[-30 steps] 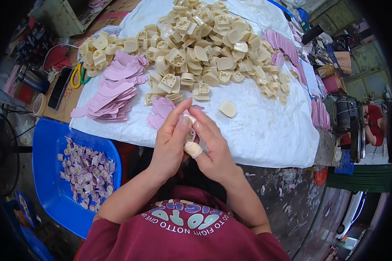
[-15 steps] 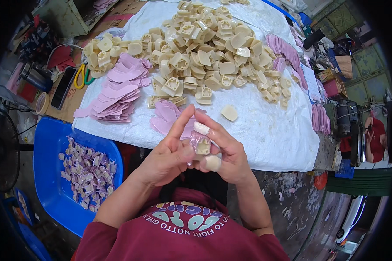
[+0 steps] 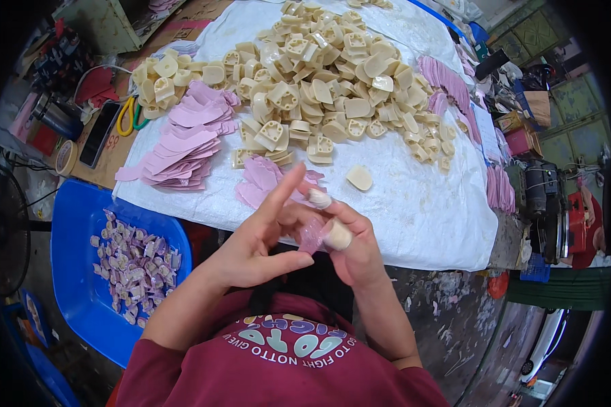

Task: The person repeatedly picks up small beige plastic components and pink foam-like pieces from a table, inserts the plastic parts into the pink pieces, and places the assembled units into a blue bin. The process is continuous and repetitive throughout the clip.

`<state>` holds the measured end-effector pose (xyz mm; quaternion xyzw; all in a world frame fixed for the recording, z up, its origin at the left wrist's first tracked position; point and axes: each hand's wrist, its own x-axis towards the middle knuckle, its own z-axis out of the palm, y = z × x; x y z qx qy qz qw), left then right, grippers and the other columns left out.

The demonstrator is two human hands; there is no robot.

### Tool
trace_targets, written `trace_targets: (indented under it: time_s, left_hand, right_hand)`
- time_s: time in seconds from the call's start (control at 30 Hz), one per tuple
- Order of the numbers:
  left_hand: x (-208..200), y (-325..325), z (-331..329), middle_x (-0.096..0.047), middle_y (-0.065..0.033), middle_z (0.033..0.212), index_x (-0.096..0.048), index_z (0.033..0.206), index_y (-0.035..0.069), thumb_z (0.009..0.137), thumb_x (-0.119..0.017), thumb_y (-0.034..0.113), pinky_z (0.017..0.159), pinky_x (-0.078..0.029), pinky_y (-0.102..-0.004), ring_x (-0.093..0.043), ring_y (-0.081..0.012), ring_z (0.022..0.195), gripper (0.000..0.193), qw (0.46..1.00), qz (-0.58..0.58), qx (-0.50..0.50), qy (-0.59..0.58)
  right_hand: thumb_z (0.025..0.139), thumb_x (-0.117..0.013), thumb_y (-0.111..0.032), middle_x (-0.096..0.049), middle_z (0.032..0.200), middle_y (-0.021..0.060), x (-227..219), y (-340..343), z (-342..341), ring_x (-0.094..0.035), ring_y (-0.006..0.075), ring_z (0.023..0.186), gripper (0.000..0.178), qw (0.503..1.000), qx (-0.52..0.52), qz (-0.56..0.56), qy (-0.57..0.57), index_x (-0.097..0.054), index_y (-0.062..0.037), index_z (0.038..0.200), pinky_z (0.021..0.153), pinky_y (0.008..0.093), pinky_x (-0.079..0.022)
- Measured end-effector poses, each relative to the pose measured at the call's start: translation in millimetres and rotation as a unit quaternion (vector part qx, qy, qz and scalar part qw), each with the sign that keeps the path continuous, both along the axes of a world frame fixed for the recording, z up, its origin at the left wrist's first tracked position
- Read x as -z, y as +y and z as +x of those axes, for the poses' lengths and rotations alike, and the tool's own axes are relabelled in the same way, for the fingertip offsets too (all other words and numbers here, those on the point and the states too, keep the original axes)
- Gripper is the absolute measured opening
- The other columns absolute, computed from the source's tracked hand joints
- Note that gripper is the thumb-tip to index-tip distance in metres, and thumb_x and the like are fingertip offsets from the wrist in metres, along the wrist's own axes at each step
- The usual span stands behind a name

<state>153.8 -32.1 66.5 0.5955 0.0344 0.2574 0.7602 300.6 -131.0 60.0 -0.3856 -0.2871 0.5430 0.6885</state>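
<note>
My right hand [image 3: 357, 249] is closed around a shoe heel [image 3: 312, 235] wrapped in glittery pink covering. White wrapping [image 3: 319, 199] sits on one of its fingertips, and a beige cover [image 3: 338, 235] caps its thumb. Close to the left side of the heel, my left hand [image 3: 254, 247] has its index finger and thumb stretched apart. Its other fingers are bent behind the heel, and whether they touch it is unclear. Just beyond my hands lies a small bunch of pink cut pieces [image 3: 259, 182] on the white cloth. A single beige heel [image 3: 359, 178] rests to their right.
A large heap of beige heels [image 3: 319, 88] covers the far cloth [image 3: 428, 217]. Stacked pink pieces [image 3: 187, 146] lie left of it. At lower left, a blue basin [image 3: 75, 298] holds many pink-covered heels [image 3: 137, 271]. Scissors [image 3: 125, 117], a phone [image 3: 99, 134] and tape [image 3: 66, 158] lie far left.
The left thumb has come away from the heel and the left hand has opened. The heel has turned, so its beige hollow end no longer shows. It stays in my right hand.
</note>
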Motion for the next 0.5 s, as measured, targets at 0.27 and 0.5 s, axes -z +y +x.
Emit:
trace_targets:
  time_s: [0.27,0.5]
  left_hand:
    - [-11.6,19.3,-0.2,-0.048,-0.0223,0.127,-0.038,0.140,0.006,0.067,-0.072,-0.002,0.089,-0.050,-0.0406,-0.055,-0.0387,0.111,0.080,0.847,0.524,-0.044,0.075]
    - [-19.8,24.7,-13.4,-0.059,-0.0153,0.105,-0.057,0.116,0.002,0.062,-0.079,0.009,0.078,-0.051,-0.0375,-0.061,-0.0322,0.093,0.059,0.854,0.498,-0.088,0.120]
  right_hand:
    - [0.093,-0.059,-0.012,-0.067,0.098,0.0091,6.8,-14.0,24.3,-0.066,0.0153,0.085,0.021,0.988,-0.057,-0.141,-0.016,-0.065,0.0029,0.106,0.076,0.0290,-0.056]
    - [0.092,-0.058,-0.005,-0.068,0.095,0.0064,5.9,-23.0,17.9,-0.064,0.0118,0.083,0.017,0.997,-0.025,-0.076,0.016,-0.066,0.0036,0.104,0.072,0.0248,-0.053]
